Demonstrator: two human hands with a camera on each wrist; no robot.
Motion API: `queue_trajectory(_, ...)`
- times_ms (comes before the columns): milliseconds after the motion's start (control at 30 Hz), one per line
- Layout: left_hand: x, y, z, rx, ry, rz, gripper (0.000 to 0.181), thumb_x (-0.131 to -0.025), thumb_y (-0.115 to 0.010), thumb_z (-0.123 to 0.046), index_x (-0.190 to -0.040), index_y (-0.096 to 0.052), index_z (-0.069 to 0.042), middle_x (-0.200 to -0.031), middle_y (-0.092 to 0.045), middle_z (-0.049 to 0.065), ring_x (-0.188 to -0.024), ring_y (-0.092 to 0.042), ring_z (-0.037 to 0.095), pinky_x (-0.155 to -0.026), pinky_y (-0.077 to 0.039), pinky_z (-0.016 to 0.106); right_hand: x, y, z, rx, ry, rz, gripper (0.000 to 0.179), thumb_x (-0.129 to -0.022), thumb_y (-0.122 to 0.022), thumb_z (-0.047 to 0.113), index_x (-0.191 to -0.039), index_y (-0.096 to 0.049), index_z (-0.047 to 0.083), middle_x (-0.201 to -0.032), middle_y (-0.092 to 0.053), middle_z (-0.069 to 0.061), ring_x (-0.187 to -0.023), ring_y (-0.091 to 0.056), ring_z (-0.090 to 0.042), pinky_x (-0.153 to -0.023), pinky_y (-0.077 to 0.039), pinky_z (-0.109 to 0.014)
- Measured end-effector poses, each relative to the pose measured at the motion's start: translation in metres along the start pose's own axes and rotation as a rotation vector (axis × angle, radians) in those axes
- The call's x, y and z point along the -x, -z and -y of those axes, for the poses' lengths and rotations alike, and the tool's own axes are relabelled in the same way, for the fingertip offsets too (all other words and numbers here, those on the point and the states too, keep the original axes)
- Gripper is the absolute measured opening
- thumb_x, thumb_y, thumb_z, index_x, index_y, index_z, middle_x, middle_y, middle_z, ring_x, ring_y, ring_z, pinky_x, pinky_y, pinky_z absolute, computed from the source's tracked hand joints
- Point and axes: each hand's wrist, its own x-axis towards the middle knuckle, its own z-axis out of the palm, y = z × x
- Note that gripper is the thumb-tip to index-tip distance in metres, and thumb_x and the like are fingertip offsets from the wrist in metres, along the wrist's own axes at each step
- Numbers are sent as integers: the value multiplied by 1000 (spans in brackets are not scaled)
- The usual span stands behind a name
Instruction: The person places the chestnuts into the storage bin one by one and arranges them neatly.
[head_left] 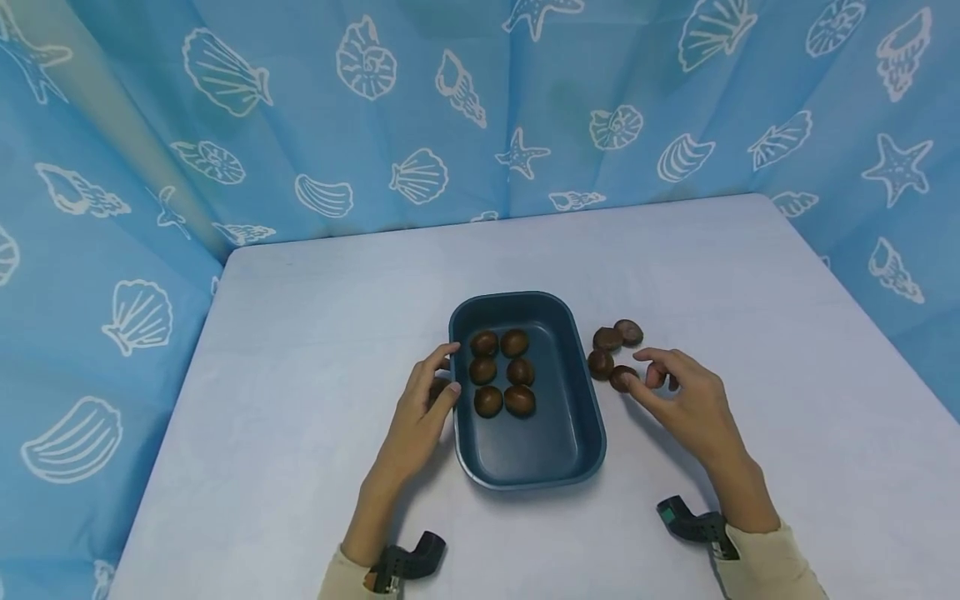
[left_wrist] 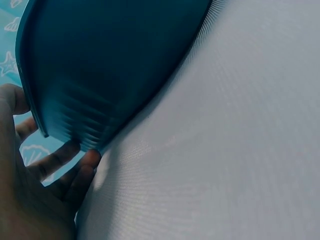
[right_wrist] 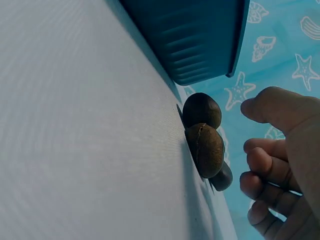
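Observation:
My left hand (head_left: 422,410) rests its thumb and fingertips along the left side of a dark blue rectangular tray (head_left: 525,457); in the left wrist view its fingers touch the ribbed outer wall (left_wrist: 85,115). Several glossy brown chestnuts (head_left: 521,401) stand in two columns in the tray's left and middle part. On the table right of the tray lies a small cluster of chestnuts (head_left: 601,363). Just beside that cluster is my right hand (head_left: 692,407), thumb and forefinger parted. The right wrist view has a gap between its fingers and the cracked chestnut (right_wrist: 207,152).
A white cloth covers the table (head_left: 322,333). Behind it and along the sides hangs a blue curtain (head_left: 300,125) with white shell and starfish prints. Each wrist carries a small black camera mount (head_left: 693,527) by the light sleeves.

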Motion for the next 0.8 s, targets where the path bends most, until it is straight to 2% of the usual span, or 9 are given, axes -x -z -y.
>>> queue_trajectory(167, 2, -1, 0, 17, -4, 2, 48, -104, -48, -29, -150, -39, -41, -134, -47, 4, -112, -56, 21, -91, -50, 42, 5, -1, -2, 22, -48, 63, 34, -79, -83, 10, -109, -70, 5, -77, -54, 4, -73, -48, -14, -65, -41, -26)
queue_trajectory(333, 2, -2, 0, 18, 0, 3, 47, -105, -48, -32, -150, -39, -42, -135, -47, 4, -112, -56, 22, -91, -50, 43, 6, -1, -5, 33, -75, 122, 38, -79, -84, 14, -113, -69, 5, -78, -55, 3, -72, -47, -14, -65, -41, -28)
queue_trajectory(500, 2, -2, -1, 20, 3, 5, 48, -105, -49, -31, -152, -39, -36, -136, -47, 5, -112, -56, 22, -92, -50, 43, 6, 0, -5, 36, -140, 190, 40, -82, -82, 19, -116, -67, 5, -82, -53, 2, -78, -48, -16, -70, -43, -35)
queue_trajectory(600, 1, -1, -2, 11, -4, 4, 48, -105, -48, -32, -152, -40, -33, -136, -48, 5, -112, -56, 22, -92, -50, 44, 6, -1, -5, 36, -151, 202, 40, -82, -82, 19, -116, -67, 5, -83, -53, 1, -79, -49, -17, -70, -43, -36)
queue_trajectory(800, 0, 0, -2, -10, -1, 1, 47, -105, -48, -32, -151, -38, -41, -136, -47, 3, -114, -56, 21, -94, -49, 44, 4, -3, -5, 36, -135, 201, 40, -81, -83, 14, -116, -66, 3, -84, -53, -1, -80, -50, -18, -70, -44, -37)
